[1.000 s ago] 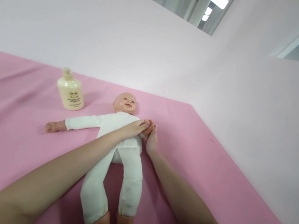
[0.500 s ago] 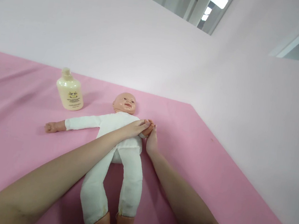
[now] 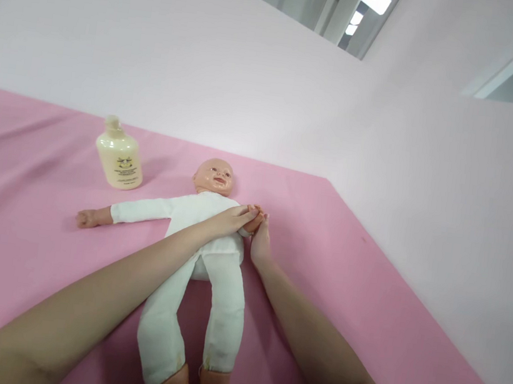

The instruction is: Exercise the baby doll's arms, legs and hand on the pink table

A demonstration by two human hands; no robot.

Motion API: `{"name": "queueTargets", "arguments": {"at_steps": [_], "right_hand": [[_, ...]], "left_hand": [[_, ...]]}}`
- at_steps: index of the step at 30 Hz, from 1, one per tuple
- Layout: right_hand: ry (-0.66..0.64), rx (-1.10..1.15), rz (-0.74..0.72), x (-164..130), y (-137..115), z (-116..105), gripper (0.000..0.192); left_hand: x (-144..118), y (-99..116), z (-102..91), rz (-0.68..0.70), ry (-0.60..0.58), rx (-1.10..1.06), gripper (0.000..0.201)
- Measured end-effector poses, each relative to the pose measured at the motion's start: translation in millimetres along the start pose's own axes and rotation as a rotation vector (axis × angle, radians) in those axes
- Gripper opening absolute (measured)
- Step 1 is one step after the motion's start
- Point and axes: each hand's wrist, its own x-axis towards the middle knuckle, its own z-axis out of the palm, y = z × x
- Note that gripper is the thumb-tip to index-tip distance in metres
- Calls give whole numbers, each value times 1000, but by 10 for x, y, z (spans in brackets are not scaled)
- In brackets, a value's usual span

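A baby doll (image 3: 210, 211) with a white cloth body lies on its back, its bald head away from me and its feet toward me. My left hand (image 3: 234, 219) reaches across the doll's chest, its fingers closed on the doll's small hand (image 3: 254, 222) at the right side of the picture. From the right, my right hand (image 3: 262, 238) cups that same doll hand, its fingers partly hidden behind it. The doll's other arm (image 3: 141, 209) stretches out to the left, untouched.
Upright to the left of the doll's head stands a pale yellow lotion bottle (image 3: 121, 158) with a printed label. Everything rests on a pink covered surface (image 3: 344, 279). White walls (image 3: 162, 47) rise behind it and on the right, with window panes (image 3: 319, 2) higher up.
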Motion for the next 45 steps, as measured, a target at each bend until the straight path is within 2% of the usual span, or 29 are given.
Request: {"name": "queueTargets", "arguments": {"at_steps": [13,25,33,45], "right_hand": [[-2,6,-12,-11,-47,37,51],[31,14,16,-15,-41,34,58],[-5,44,17,-23,-70,47,53],[16,37,32,-28,-80,48,56]], "left_hand": [[18,-28,1,-5,-4,4,59],[2,4,40,-18,39,-32,63],[-6,24,45,-23,55,-32,63],[-22,101,52,-40,50,-28,64]]}}
